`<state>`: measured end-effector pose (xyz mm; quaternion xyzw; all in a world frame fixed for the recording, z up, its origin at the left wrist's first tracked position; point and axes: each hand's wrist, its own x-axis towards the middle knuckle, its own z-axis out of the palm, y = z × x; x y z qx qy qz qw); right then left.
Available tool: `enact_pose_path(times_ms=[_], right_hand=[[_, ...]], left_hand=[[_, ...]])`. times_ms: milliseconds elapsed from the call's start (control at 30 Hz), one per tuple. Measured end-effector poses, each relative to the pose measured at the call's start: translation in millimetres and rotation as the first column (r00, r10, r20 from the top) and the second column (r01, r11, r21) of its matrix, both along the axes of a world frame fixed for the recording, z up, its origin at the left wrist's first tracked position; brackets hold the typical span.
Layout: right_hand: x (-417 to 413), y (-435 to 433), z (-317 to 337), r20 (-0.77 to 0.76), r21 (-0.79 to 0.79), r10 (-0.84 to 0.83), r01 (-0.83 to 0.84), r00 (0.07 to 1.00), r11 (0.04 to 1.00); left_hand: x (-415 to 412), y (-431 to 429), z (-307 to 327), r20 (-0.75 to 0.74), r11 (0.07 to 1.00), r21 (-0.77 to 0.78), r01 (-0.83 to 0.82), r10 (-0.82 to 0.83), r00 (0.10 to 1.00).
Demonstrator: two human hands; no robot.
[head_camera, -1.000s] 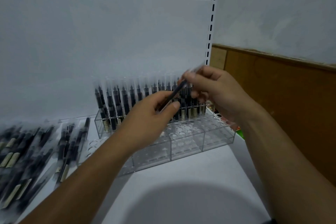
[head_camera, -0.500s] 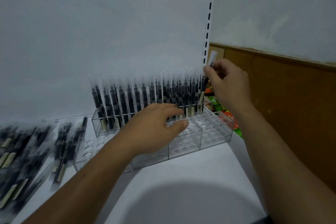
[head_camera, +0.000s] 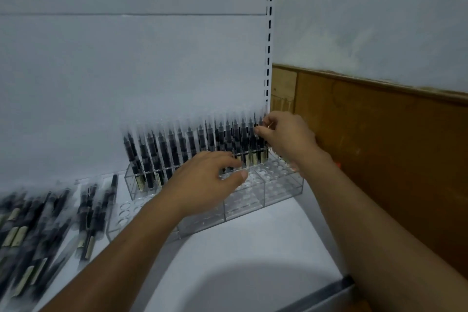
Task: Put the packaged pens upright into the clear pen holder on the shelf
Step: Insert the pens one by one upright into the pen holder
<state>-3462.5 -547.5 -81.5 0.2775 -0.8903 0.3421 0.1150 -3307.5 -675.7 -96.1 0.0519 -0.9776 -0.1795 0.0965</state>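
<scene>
Pen (head_camera: 261,145) upright betw. R hand (head_camera: 287,139) fingers (head_camera: 259,131)

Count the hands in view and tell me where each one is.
2. The left hand is over the front rows of the clear pen holder. The right hand pinches a packaged pen at the right end of the back row. None appears hidden.

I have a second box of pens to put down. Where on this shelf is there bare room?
Bare shelf lies in front of the pen holder, between the two forearms. The holder's front holes stand empty under the left hand. Crowded: loose pens cover the left side, the back row is full, and the right hand pinches a pen there.
</scene>
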Motion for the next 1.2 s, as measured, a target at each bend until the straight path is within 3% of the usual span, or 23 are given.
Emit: enact_pose_path(times_ms=[233, 367, 467, 567, 767, 967, 1200], right_hand=[[17.4, 9.1, 23.7, -0.068, 0.311, -0.023, 0.043, 0.997, 0.95], [38.1, 18.7, 38.3, -0.149, 0.457, -0.051, 0.114, 0.988, 0.882], [67.6, 7.6, 51.7, -0.176, 0.438, 0.073, 0.012, 0.982, 0.899], [111.2, -25.3, 56.7, -0.156, 0.399, 0.296, -0.214, 0.942, 0.892], [198.9, -97.6, 36.5, -0.056, 0.375, 0.656, -0.593, 0.753, 0.713], [253.2, -152.5, 1.6, -0.157, 0.535, 0.684, -0.52, 0.713, 0.665], [270.0, -176.8, -32.9, -0.13, 0.505, 0.72, -0.58, 0.682, 0.639]], left_hand=[[-0.1, 1.3, 8.4, 0.059, 0.996, -0.083, 0.028, -0.023, 0.998], [16.8, -8.9, 16.8, 0.007, 0.998, -0.058, -0.012, 0.013, 1.0], [47.6, -28.4, 22.1, -0.062, 0.993, -0.088, -0.076, 0.071, 0.996], [93.0, -53.5, 20.2, -0.119, 0.972, -0.116, -0.203, 0.189, 0.975], [201.6, -105.1, -5.1, -0.189, 0.881, -0.017, -0.473, 0.462, 0.867], [269.5, -125.2, -32.6, -0.184, 0.755, 0.036, -0.655, 0.649, 0.738], [277.8, -132.4, -58.0, -0.107, 0.779, 0.135, -0.612, 0.626, 0.773]])
